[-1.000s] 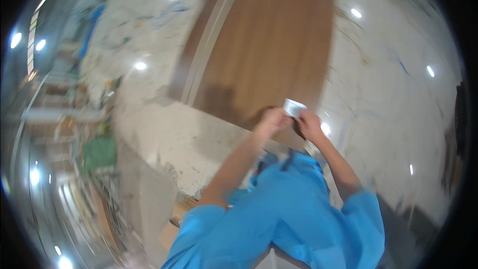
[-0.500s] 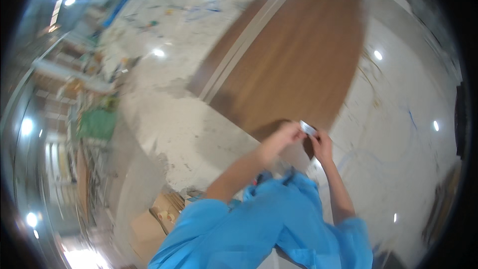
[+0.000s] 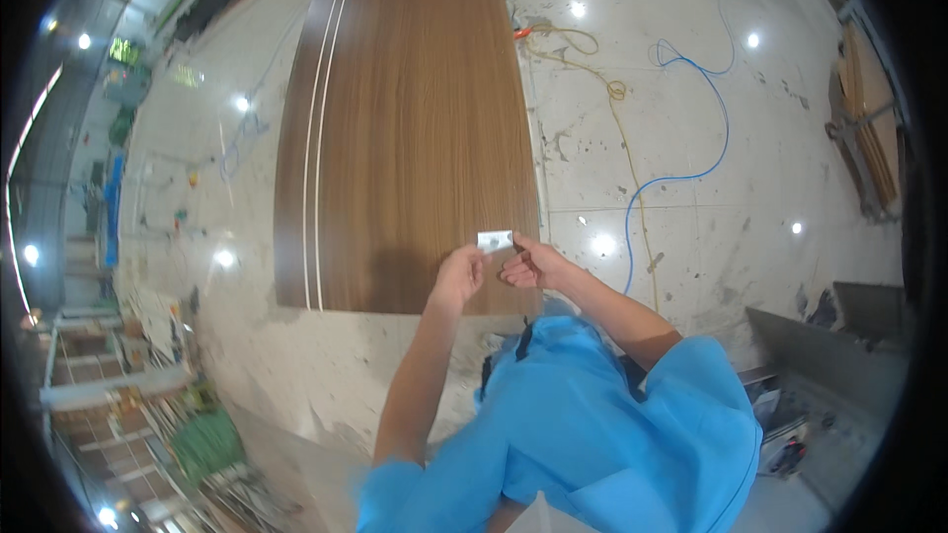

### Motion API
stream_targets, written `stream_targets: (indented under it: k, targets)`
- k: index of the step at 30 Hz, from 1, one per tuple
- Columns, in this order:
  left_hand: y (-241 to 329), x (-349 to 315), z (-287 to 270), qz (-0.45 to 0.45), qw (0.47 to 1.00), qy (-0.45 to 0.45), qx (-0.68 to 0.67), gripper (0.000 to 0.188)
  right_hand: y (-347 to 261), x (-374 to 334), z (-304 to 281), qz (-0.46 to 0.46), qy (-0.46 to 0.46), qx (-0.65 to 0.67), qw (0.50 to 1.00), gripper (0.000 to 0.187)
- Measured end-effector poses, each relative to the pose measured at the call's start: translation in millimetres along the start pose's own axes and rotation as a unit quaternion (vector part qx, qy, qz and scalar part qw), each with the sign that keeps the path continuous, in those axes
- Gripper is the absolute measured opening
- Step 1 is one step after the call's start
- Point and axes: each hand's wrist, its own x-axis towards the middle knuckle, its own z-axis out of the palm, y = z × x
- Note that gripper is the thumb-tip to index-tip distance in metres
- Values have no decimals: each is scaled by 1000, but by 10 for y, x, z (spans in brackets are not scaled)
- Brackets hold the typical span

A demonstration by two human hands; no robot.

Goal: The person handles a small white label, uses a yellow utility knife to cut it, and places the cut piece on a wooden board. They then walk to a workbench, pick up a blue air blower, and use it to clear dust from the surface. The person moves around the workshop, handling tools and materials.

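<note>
Between my two hands is a small white label [image 3: 492, 238] with a dark mark on it, held above the near end of a large brown wood-grain panel [image 3: 425, 118]. My left hand [image 3: 458, 274] pinches its lower left part between closed fingers. At its right end, the thumb and forefinger of my right hand [image 3: 534, 265] grip the edge, while the other fingers curl loosely below. Two narrow pale strips [image 3: 318, 138] run lengthwise along the panel's left side.
Right of the panel, a yellow cord [image 3: 616, 91] and a blue hose [image 3: 728, 128] lie on the pale, stained floor [image 3: 583, 168]. Grey metal sheets [image 3: 839, 355] stand at the lower right. A green bundle [image 3: 207, 446] and racks are at the lower left.
My view has swung to the right, so the panel now appears farther left and more upright. The label stays in both hands and now faces up flatter.
</note>
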Motion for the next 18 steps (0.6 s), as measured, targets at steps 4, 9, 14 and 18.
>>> stream_targets:
  k: [4, 9, 14, 18]
  targets:
    - [11, 27, -87, 3, 998, -53, 19, 8, 21, 300, 83, -19, -2, 60, 998, 47]
    - [21, 41, -69, 3, 1000, -18, -3, 12, -27, 447, 51, -15, -34, 123, 992, 31]
    - [37, 39, 0, -2, 1000, -13, -12, 15, -83, 460, 19, -7, -14, 114, 993, 28]
    - [44, -21, -11, 20, 999, 3, -29, 15, -153, 429, 106, -35, 3, 116, 993, 23]
